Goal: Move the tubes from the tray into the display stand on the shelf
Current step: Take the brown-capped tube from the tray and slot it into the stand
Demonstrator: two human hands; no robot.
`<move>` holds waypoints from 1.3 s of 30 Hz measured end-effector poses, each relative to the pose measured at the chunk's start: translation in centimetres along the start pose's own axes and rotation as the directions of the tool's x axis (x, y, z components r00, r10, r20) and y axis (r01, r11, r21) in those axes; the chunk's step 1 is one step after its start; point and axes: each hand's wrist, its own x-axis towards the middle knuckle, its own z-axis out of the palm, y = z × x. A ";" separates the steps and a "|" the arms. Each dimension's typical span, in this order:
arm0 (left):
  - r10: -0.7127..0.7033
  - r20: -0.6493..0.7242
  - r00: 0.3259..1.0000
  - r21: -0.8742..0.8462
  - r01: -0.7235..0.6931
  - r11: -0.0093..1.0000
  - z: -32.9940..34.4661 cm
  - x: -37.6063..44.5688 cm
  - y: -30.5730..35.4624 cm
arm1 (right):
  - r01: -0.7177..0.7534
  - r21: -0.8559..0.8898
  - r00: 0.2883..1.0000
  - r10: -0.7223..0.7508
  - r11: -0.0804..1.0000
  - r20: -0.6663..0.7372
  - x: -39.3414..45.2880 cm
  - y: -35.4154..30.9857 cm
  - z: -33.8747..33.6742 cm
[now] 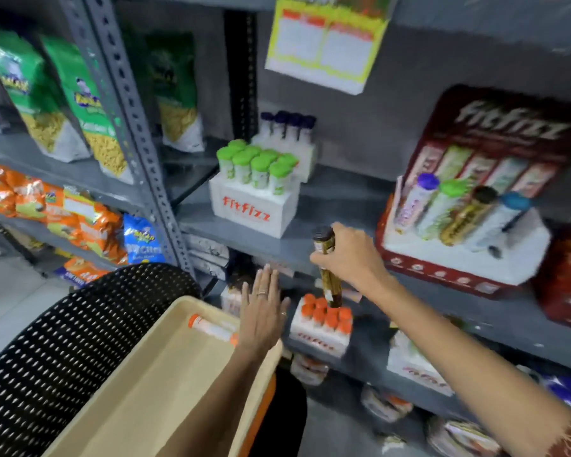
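Observation:
My right hand (350, 255) grips a gold-brown tube with a dark cap (325, 245), held upright in front of the shelf edge, left of the red display stand (442, 258). That stand holds a purple-capped, a green-capped, a dark-capped gold and a blue-capped tube, all leaning back. My left hand (262, 311) hovers flat with fingers spread over the far corner of the beige tray (165, 384). An orange-capped white tube (211, 328) lies in the tray just left of that hand.
A white box of green-capped tubes (254, 192) and one of purple-capped tubes (287, 140) stand on the same grey shelf. A box of orange-capped tubes (323, 328) sits one shelf lower. A black perforated chair back (63, 341) is under the tray. Snack bags fill the left rack.

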 end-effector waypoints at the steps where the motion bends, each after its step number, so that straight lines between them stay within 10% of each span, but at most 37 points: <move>1: 0.055 -0.037 0.998 -0.008 -0.055 0.998 -0.4 0.7 2.1 | -0.020 0.015 0.999 0.021 1.000 -0.035 -0.4 1.2 -2.1; 16: 0.530 -0.097 0.842 -0.014 -0.534 0.845 0.9 0.4 30.7 | -0.234 0.090 0.972 0.236 0.968 -0.011 -8.8 18.8 -24.9; 29: 0.543 0.204 0.814 -0.030 -0.549 0.835 8.3 -0.2 37.7 | -0.410 0.172 0.910 0.386 0.896 0.153 -10.2 25.4 -32.0; 39: 0.426 0.317 0.847 0.051 -0.464 0.884 9.1 1.0 38.0 | -0.322 -0.130 0.945 0.327 0.938 0.021 -8.9 27.0 -32.6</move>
